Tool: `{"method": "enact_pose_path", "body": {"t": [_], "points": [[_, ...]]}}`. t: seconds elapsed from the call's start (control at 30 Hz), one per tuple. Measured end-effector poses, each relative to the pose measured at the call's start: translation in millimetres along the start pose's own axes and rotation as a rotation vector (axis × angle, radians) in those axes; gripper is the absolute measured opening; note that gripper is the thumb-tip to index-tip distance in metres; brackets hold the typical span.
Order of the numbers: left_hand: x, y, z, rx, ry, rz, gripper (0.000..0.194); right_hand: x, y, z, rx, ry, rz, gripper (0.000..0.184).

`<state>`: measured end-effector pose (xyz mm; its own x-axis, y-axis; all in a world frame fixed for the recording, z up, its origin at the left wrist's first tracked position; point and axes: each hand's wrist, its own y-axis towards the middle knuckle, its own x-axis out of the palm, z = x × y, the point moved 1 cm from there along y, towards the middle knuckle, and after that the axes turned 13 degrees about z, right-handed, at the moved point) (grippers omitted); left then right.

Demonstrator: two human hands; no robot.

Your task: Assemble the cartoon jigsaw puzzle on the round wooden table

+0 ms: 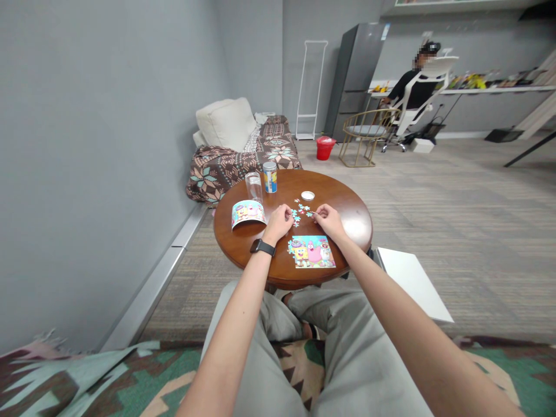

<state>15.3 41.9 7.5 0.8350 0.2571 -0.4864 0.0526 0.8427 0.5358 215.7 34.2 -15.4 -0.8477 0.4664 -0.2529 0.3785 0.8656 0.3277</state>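
A partly joined cartoon jigsaw puzzle [313, 252] lies on the round wooden table [278, 272] in front of me, its left edge uneven. Beyond it is a small scatter of loose puzzle pieces [296, 219]. My left hand [280, 223] is at the left side of these pieces, its fingertips pinched together; what they hold, if anything, is hidden. On the opposite side my right hand [330, 221] pinches a thin puzzle piece, seen nearly edge-on. A curved picture sheet [248, 212] stands left of my left hand.
Toward the table's back stand a clear glass [253, 186] and a cartoon-printed can [270, 178]. A round lid [308, 196] lies beyond the pieces. A white board [412, 282] is right of the table. Another person [410, 87] sits far off near a counter.
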Motion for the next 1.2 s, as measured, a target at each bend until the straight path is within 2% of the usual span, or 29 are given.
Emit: {"method": "enact_pose_path", "body": {"t": [0.17, 0.4, 0.57, 0.87, 1.03, 1.2], "points": [[0.3, 0.3, 0.8, -0.021, -0.01, -0.023, 0.017, 0.7, 3.4, 6.1, -0.052, -0.077, 0.006, 0.009], [0.5, 0.9, 1.9, 0.037, 0.004, -0.008, 0.012, 1.3, 2.5, 5.7, -0.055, -0.066, -0.021, 0.017], [-0.4, 1.0, 1.9, 0.027, -0.003, -0.021, 0.01, 1.2, 2.1, 5.5, -0.047, -0.051, -0.004, 0.021], [1.2, 1.4, -3.1, -0.006, -0.03, -0.043, 0.016, 0.9, 0.8, 2.3, -0.024, -0.041, 0.015, 0.003], [0.9, 0.6, -4.6, 0.063, -0.003, -0.007, 0.018, -0.2, 0.3, -1.2, -0.035, -0.066, 0.007, 0.01], [0.4, 0.4, -3.9, 0.067, -0.002, -0.012, 0.02, -1.2, 1.3, 0.3, -0.1, -0.141, 0.04, 0.017]]}}
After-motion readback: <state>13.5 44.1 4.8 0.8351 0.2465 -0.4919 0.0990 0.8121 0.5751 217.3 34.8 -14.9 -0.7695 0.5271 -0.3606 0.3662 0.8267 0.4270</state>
